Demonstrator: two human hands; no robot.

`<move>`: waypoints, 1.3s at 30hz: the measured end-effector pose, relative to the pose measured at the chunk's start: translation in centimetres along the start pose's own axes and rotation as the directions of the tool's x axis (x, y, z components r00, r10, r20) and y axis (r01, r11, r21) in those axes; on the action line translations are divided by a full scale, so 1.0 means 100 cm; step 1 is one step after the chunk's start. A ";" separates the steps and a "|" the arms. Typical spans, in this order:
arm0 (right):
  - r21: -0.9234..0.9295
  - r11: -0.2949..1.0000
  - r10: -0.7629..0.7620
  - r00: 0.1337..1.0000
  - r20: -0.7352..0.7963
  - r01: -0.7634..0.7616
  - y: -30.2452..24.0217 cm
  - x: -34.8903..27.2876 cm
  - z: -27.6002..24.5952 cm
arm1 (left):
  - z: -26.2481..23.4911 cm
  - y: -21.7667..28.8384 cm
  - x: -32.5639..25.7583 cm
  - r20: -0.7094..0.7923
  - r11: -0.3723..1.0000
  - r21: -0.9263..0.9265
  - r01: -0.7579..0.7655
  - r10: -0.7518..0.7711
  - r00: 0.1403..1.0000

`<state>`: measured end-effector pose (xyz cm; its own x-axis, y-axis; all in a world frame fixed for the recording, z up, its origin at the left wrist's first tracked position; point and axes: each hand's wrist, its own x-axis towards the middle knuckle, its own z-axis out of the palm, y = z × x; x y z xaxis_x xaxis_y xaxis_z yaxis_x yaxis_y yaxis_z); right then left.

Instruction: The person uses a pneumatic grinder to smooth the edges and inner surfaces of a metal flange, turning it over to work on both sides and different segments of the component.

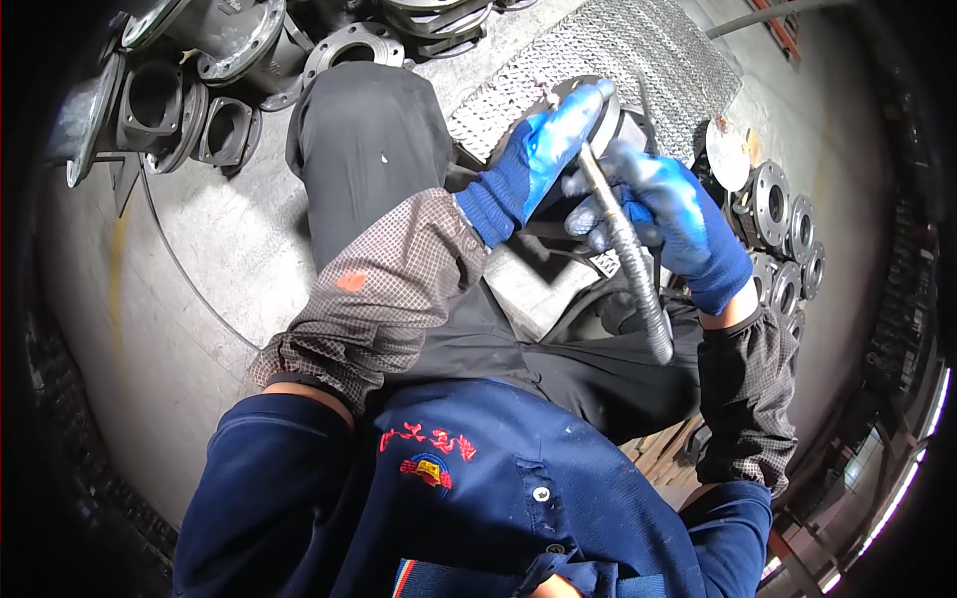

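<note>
My left hand (558, 145), in a blue coated glove, is closed on the edge of a grey metal part (628, 130) with a rounded rim. Its thumb lies along the top, while its other fingers are mostly hidden. To the right, my gloved right hand (663, 204) has its fingers bent around a steel bar (623, 244) with a ribbed lower half. The bar slants from between my hands down toward my lap. Whether its upper end joins the metal part I cannot tell, since the gloves cover much of that spot.
A textured metal plate (608, 55) lies on the concrete floor beyond my hands. Flanged pipe fittings (224, 130) crowd the far left. Several flanged rings (773, 199) stand stacked at right, beside a pale disc (728, 154). My bent knee (369, 130) rises left of my hands.
</note>
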<state>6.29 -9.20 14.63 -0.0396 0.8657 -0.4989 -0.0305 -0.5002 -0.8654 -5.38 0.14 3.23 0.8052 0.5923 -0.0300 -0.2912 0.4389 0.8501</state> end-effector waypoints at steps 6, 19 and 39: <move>-0.264 0.946 0.139 0.971 -0.195 -0.188 -0.001 -0.011 0.010 | 0.001 -0.023 0.008 0.012 0.961 -0.193 -0.199 0.205 0.979; 0.641 0.755 0.143 0.989 0.044 -0.138 0.038 -0.001 0.025 | -0.002 -0.007 0.001 0.049 0.946 0.151 -0.288 0.284 0.958; -0.880 -0.472 0.029 0.999 0.042 0.050 -0.098 0.008 -0.039 | 0.008 -0.028 0.008 -0.182 0.907 0.361 -0.218 0.298 0.937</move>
<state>10.43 -3.54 22.54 -0.0822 0.8495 -0.5212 0.8915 0.2964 0.3425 -3.51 -1.10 1.26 0.5733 0.8091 0.1294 -0.2529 0.0245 0.9672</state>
